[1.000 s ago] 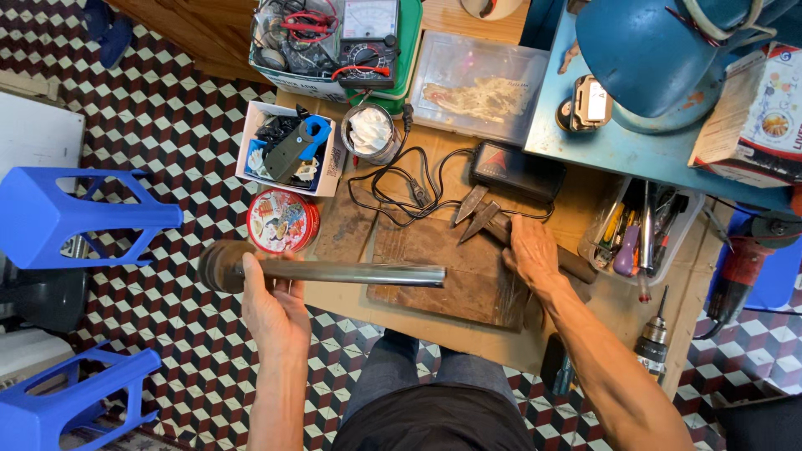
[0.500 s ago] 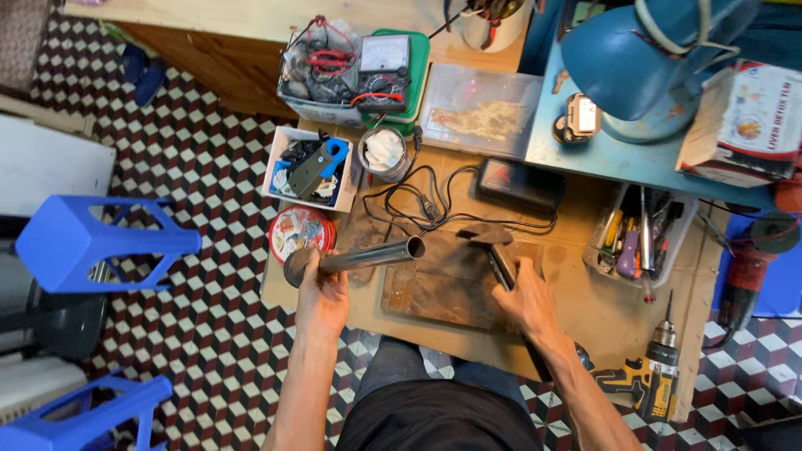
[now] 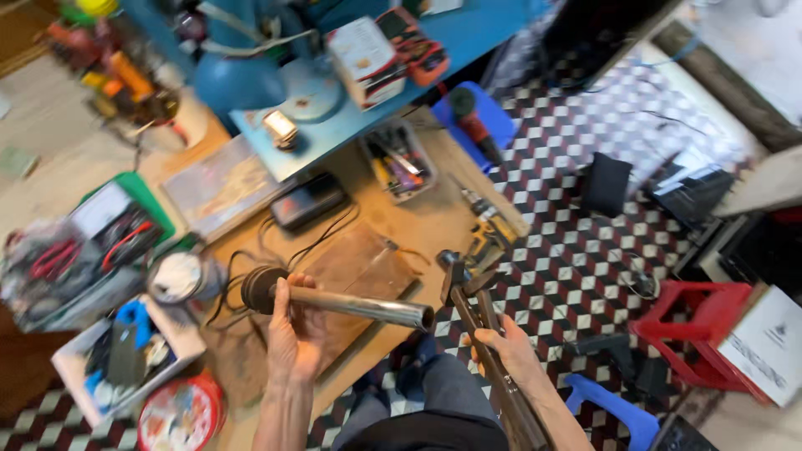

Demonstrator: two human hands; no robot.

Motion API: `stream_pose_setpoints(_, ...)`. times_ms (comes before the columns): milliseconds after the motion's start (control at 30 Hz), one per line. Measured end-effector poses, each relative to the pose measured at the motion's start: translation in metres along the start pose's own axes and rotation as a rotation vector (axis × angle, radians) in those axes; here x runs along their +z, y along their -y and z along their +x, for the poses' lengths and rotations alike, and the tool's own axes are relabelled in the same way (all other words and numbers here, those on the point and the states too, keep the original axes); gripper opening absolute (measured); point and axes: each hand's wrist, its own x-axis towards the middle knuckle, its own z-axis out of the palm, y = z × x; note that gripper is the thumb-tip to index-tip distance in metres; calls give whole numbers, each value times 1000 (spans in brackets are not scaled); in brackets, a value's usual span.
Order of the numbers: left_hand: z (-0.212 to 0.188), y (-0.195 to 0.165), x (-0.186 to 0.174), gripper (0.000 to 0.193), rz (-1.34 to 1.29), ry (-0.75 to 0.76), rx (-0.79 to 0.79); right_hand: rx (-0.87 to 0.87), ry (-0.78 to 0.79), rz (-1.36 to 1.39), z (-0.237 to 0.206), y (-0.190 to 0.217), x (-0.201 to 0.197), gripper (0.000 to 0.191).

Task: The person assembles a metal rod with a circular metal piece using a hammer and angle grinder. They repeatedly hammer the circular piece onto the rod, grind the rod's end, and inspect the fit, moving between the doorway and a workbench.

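**Pipe in one hand, long tool in the other**

The left hand [image 3: 294, 334] was wrapped around a metal pipe [image 3: 359, 306] near its dark capped end, holding it level above the wooden workbench [image 3: 434, 196]. The right hand [image 3: 508, 355] was closed on the handles of a long-handled tool [image 3: 484, 351], its head just beside the pipe's open end. Beneath the pipe lay a brown board [image 3: 363, 263]; a red stool [image 3: 697, 334] stood on the checkered floor [image 3: 576, 276].

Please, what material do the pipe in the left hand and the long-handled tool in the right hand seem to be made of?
Pipe in the left hand: probably steel with a bright, polished finish, since it reflects light along its length; the dark cap on its far end looks like rubber or plastic, hard to tell.
Long-handled tool in the right hand: probably metal, dull brownish, perhaps rusted or worn.
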Motion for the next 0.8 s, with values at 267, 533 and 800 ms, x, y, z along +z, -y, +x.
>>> stream_pose_setpoints(267,-22,215,121,27,317,150,-247,210,-486,210,-70,-43,-191,39)
stream_pose_setpoints(533,41,513,180,32,411,155,-449,330,-625,582,-58,-58,-443,43)
stream_pose_setpoints(800,117,712,250,29,431,142,-482,113,-706,604,-13,47,-616,38)
